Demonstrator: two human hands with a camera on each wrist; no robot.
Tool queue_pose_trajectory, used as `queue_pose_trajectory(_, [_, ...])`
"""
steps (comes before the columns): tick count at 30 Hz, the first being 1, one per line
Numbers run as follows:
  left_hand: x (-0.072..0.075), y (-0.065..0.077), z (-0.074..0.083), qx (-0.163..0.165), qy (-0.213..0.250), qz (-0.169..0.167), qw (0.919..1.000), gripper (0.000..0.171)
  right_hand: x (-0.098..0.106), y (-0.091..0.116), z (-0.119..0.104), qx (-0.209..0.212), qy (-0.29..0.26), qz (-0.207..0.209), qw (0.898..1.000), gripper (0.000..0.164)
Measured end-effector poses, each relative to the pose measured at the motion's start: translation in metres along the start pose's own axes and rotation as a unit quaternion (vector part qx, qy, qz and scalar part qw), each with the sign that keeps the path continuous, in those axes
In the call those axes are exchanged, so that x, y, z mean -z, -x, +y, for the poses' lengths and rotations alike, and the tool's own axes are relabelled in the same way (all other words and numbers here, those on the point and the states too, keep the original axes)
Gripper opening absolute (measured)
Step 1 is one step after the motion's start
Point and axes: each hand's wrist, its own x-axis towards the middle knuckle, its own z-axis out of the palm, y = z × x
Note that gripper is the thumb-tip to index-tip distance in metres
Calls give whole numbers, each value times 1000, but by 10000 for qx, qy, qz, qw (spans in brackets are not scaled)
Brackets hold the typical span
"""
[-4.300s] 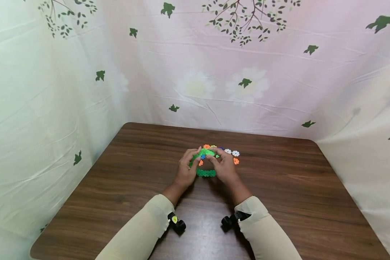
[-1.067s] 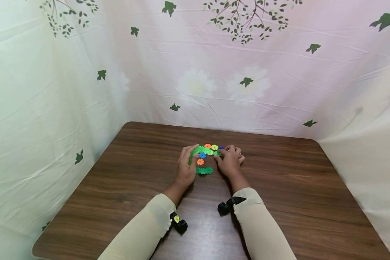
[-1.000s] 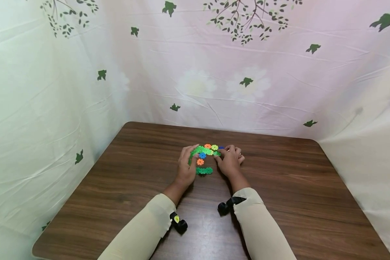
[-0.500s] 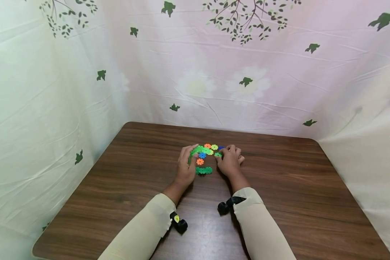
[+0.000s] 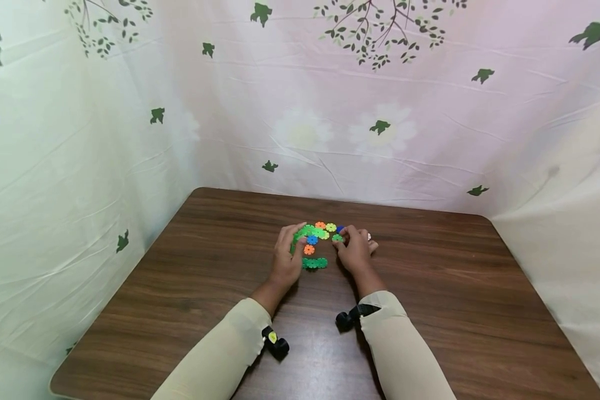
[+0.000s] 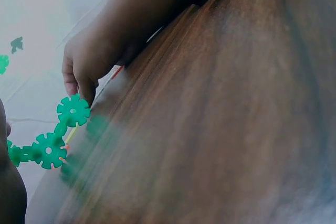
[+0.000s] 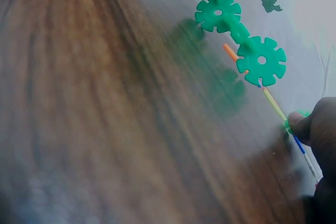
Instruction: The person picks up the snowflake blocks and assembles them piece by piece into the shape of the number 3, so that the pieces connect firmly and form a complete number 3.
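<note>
In the head view my left hand (image 5: 286,255) grips one end of a chain of green flower-shaped interlocking discs (image 5: 314,263), which curves toward me. The left wrist view shows the chain (image 6: 48,150) leaving the left hand (image 6: 11,190), its discs slotted together at angles above the table. My right hand (image 5: 354,250) pinches a single green flower disc (image 5: 337,238) between thumb and fingers, low at the table. In the right wrist view the thumb (image 7: 302,127) lies on that disc, apart from the chain's free end (image 7: 261,60).
Loose flower discs lie around the hands: blue (image 5: 312,240), orange (image 5: 309,250), another orange (image 5: 320,225), yellow (image 5: 331,227), and dark blue (image 5: 340,229). A white disc (image 5: 369,236) shows behind the right hand. Patterned cloth (image 5: 300,111) hangs behind the brown table (image 5: 205,266).
My right hand has left the chain and moved right to the loose discs, where it has drawn a green disc slightly right. My left hand stays on the chain.
</note>
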Motion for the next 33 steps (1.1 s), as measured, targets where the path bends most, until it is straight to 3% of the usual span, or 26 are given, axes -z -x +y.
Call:
queue_pose_trajectory(19, [1,3,1,145,55,39,9999,39,0,9,-4,607,-1198,830,9875,11])
queue_pose_trajectory(33, [3,3,0,152,37,-45,9999,38,0,22,-12,609,-1711,879,9794,10])
